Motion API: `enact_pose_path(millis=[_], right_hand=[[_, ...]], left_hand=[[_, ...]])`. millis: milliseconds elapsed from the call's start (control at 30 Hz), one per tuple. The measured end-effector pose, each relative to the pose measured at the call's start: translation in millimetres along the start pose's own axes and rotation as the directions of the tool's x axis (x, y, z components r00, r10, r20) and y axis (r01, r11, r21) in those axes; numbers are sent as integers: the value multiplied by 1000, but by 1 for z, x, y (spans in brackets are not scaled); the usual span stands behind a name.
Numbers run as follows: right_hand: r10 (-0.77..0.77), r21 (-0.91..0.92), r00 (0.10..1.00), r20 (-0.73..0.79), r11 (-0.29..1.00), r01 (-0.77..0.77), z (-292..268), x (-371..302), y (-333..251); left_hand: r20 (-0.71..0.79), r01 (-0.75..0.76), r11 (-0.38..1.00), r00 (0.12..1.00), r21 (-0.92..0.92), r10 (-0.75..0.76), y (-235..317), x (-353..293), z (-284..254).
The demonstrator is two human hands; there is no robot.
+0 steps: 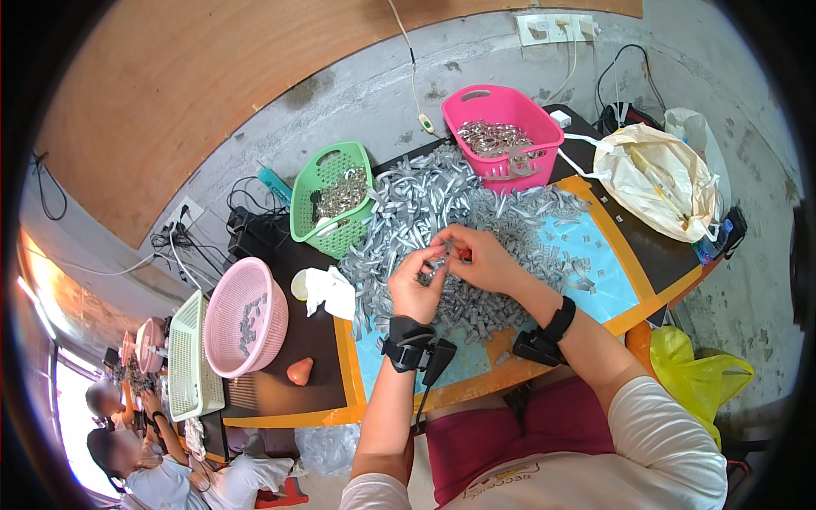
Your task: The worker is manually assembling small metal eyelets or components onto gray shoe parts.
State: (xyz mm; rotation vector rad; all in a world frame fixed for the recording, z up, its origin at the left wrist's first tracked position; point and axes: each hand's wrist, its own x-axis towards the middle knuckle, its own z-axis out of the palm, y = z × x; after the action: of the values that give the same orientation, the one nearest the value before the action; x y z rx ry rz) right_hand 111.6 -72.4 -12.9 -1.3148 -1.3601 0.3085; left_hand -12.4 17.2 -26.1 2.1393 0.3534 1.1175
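Over a large heap of grey strap pieces (421, 197), my two hands meet with their fingertips close together. My left hand (415, 287) is closed in a pinch, thumb against fingers. Just to its right, my right hand (483, 262) also pinches. Between the fingertips shows a small grey strap piece (448, 245), mostly hidden by the fingers, and a speck of red is visible by the right fingers. Longer looped straps lie at the back of the heap, shorter flat ones under and right of my hands. Both wrists wear black bands with small devices.
Behind the heap stand a green basket (304, 201) and a bright pink basket (544, 136), both holding shiny metal parts. Left are a pale pink basket (274, 331), a cream basket (183, 374) and a red pear-shaped object (300, 371). A white bag (650, 174) lies right. Other people sit far left.
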Motion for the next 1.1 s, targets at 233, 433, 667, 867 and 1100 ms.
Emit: enact_pose_path(millis=[233, 433, 667, 867, 1100], right_hand=[[73, 90, 997, -1, 993, -73, -2, 1, 1], [99, 221, 994, 49, 969, -107, -4, 3, 2], [227, 716, 943, 243, 614, -332, -7, 1, -10], [283, 743, 953, 107, 615, -266, -8, 3, -15], [303, 735, 949, -86, 662, -145, -26, 8, 3]], left_hand=[[56, 79, 996, 995, -52, -76, 4, 0, 1], [126, 233, 833, 972, -502, -196, -4, 1, 0], [131, 261, 701, 963, -664, -235, -1, -1, -1], [107, 260, 854, 965, -451, -238, -10, 1, -14], [324, 36, 996, 944, 81, -60, 3, 3, -2]])
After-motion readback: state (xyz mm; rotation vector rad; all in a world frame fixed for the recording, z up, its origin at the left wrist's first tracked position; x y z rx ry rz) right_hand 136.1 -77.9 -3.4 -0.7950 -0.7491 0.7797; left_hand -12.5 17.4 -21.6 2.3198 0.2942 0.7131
